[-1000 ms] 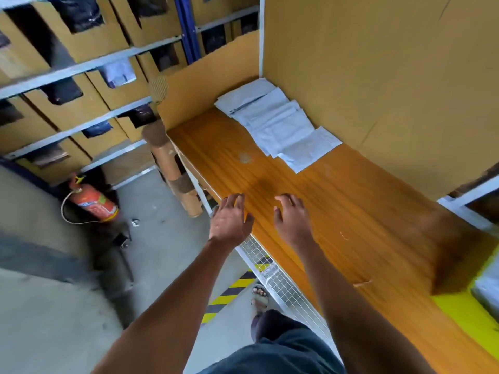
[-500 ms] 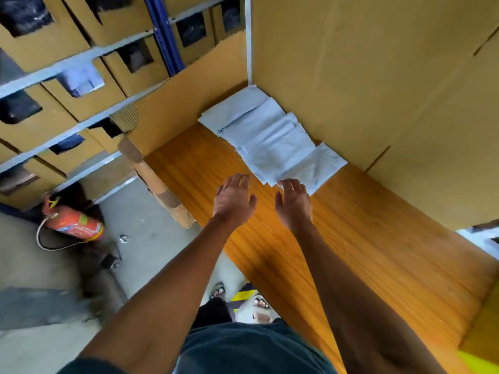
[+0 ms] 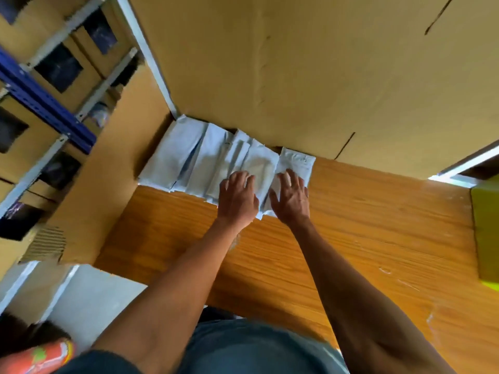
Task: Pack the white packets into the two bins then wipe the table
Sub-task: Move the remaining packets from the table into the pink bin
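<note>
Several white packets (image 3: 194, 157) lie overlapping in a row on the wooden table (image 3: 364, 225), against the cardboard back wall. My left hand (image 3: 237, 197) rests flat on the packets near the middle of the row, fingers spread. My right hand (image 3: 290, 195) lies flat on the rightmost packet (image 3: 298, 160), fingers straight. Neither hand has a packet lifted. A yellow-green bin (image 3: 486, 233) shows at the right edge of the table; a second bin is out of view.
A tall cardboard wall (image 3: 297, 63) stands behind the table and a cardboard panel (image 3: 113, 168) closes its left end. Metal shelving with cardboard boxes (image 3: 54, 76) is at the left. A red fire extinguisher (image 3: 40, 357) lies on the floor at the lower left.
Both hands have reached forward across the table and come down onto the white packets. The view has moved closer to the packets.
</note>
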`<state>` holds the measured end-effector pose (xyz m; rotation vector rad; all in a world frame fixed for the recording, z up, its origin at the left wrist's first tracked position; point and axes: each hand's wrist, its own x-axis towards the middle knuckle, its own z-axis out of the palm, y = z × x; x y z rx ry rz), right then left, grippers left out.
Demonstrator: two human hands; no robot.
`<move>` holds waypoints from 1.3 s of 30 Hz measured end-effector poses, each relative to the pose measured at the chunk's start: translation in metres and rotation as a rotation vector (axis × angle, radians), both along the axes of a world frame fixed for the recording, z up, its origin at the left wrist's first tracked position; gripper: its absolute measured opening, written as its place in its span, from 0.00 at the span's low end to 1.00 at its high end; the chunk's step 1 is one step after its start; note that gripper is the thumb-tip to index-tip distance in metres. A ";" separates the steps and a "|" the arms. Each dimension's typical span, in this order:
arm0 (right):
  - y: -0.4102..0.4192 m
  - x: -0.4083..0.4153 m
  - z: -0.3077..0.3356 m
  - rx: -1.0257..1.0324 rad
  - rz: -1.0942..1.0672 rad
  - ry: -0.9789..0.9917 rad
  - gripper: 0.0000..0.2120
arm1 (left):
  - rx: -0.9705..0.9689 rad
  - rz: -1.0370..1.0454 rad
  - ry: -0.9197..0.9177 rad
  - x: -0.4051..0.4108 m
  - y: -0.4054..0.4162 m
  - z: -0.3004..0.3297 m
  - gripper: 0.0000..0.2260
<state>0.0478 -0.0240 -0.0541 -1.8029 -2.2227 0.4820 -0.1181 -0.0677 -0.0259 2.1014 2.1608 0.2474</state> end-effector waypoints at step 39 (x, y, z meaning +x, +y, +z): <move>0.006 0.040 -0.031 -0.077 -0.510 -0.220 0.40 | -0.139 -0.340 -0.014 0.059 0.084 -0.053 0.34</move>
